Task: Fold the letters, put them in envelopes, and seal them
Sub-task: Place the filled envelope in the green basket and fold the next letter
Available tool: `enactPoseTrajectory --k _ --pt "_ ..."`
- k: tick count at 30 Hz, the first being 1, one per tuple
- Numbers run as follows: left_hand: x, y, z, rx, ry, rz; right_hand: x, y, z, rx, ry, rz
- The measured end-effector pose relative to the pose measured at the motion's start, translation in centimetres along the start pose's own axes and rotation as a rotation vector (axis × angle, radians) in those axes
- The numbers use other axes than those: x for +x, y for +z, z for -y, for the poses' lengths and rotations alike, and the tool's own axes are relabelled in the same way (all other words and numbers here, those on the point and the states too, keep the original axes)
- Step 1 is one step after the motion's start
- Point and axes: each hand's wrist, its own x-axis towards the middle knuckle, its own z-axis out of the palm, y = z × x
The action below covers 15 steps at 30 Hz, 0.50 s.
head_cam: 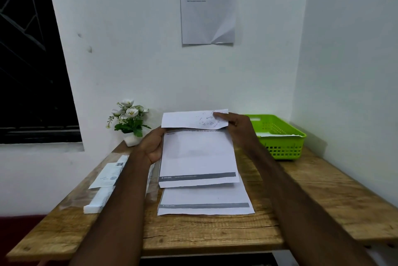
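Letter (198, 153) is gripped by left hand (151, 145); top flap pinched by right hand (237, 124). Skewed crease is risked if edges slip.

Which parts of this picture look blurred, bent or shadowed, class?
Head view: wide-angle lens bows the table edge and window frame; forearms smear near the bottom; the letter text is too soft to read; the basket casts a soft shadow rightward.

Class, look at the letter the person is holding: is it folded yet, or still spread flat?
Partly folded. The letter's top edge is bent over toward the person, pinched by the right hand; the left hand grips its side.
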Motion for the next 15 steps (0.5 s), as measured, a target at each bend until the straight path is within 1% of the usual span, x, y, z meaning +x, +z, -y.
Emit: enactPoseTrajectory --k 6,9,11,13,15 --pt "0.3 -0.1 -0.4 -0.077 -0.02 0.007 0.0 0.3 0.0 -0.034 0.02 -0.006" --pt "0.4 -0.2 -0.2 0.019 0.031 0.02 0.2 0.3 -0.1 -0.074 0.008 0.014" --pt "0.8 -0.4 0.2 0.08 0.1 -0.025 0.2 0.4 0.0 -0.043 0.02 0.014" --pt "1.2 -0.4 0.5 0.07 0.152 -0.068 0.3 0.4 0.4 0.024 0.048 0.002" --pt "1.2 -0.4 0.5 0.054 0.181 -0.085 0.7 0.5 0.7 0.119 0.099 -0.06"
